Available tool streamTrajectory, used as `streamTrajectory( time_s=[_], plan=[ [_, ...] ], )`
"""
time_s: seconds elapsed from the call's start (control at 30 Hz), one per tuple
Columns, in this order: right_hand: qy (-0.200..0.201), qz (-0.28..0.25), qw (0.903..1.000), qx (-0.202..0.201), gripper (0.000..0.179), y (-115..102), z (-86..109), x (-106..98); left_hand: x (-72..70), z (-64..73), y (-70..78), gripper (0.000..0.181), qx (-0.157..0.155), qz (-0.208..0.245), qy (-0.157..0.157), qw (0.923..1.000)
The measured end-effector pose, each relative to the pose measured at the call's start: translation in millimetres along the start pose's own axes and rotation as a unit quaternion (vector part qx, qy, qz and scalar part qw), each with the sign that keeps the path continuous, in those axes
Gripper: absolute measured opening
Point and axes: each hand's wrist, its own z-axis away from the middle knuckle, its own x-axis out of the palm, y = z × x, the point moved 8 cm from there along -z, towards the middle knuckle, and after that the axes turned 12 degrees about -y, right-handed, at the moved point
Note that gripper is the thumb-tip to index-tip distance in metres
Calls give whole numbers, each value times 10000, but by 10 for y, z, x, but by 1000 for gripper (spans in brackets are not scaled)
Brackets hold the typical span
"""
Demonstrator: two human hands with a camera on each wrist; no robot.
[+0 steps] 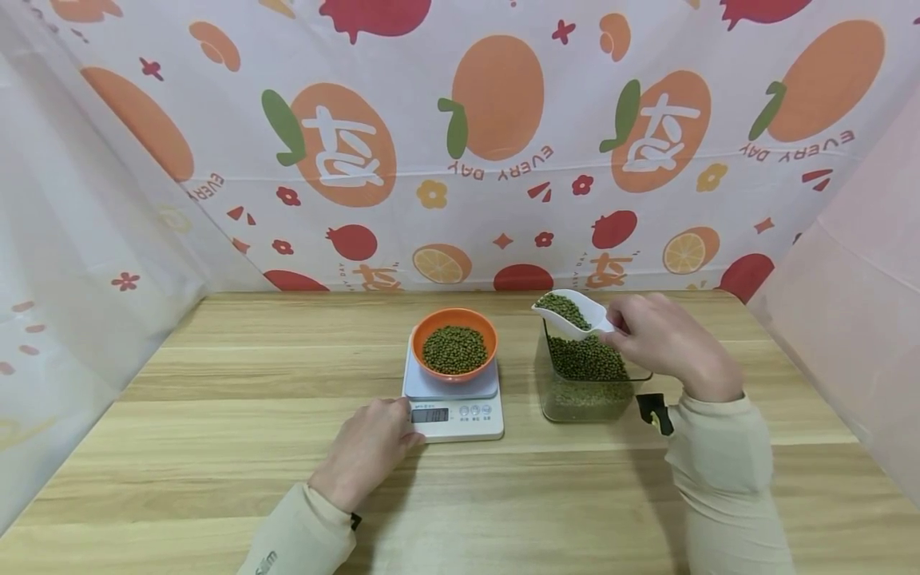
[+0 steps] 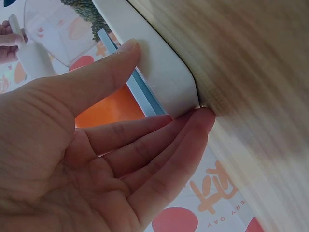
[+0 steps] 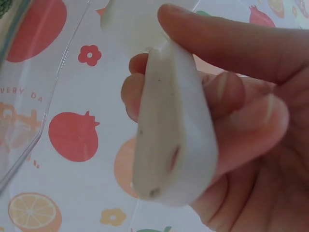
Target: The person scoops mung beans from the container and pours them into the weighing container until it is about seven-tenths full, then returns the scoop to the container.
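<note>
My right hand (image 1: 664, 339) grips the handle of a white plastic scoop (image 3: 176, 121), whose bowl holds green mung beans (image 1: 564, 308). The scoop is over the back of a clear rectangular container (image 1: 585, 403) partly filled with more mung beans. To its left lies a white kitchen scale (image 1: 467, 427) with a lit display of dark digits. An orange bowl (image 1: 454, 377) with mung beans in it sits on the scale's platform. My left hand (image 1: 372, 446) holds the scale's front left corner. In the left wrist view its thumb and fingertips bear on two sides of that corner.
All this stands on a light wood-grain table (image 1: 237, 415). A white curtain (image 1: 410, 176) printed with fruit hangs behind the table's back edge, and pale sheets hang at both sides. The container's open rim (image 1: 642, 377) is close under my right hand.
</note>
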Motion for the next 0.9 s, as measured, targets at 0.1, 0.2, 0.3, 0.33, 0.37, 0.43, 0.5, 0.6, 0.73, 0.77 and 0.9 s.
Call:
streamTrajectory(
  time_s=[0.1,0.2,0.3,0.33,0.37,0.43,0.5,0.6,0.73,0.77,0.9],
  plan=[
    [27,16,10000,-31,23,-39,-14,-14,4,-1,1,28,-25,11,-41,10000],
    [53,35,10000,-75,22,-80,-27,-27,6,-1,-2,28,-52,-2,-79,10000],
    [121,84,9998,-132,21,-131,-44,-45,3,1,-4,28,-64,-24,-76,9999],
    [147,109,9997,-159,21,-150,-52,-50,2,2,-4,28,-62,-31,-69,10000],
    [169,124,9996,-190,20,-169,-60,-54,1,3,-3,28,-57,-35,-62,10000],
    [195,141,9994,-245,19,-207,-76,-58,-2,3,0,28,-44,-33,-40,10000],
    [195,143,9992,-303,17,-244,-90,-57,-5,2,0,28,-31,-24,-23,10000],
    [223,177,9989,-380,18,-289,-104,-51,-6,-2,3,29,-30,2,-22,10000],
    [303,227,9980,-504,19,-335,-124,-32,-2,-6,7,29,-39,16,-43,10000],
    [327,230,9978,-535,18,-344,-131,-26,-1,-6,7,29,-41,17,-48,10000],
    [392,251,9967,-661,16,-384,-165,4,2,-4,4,28,-55,26,-67,10000]
  ],
)
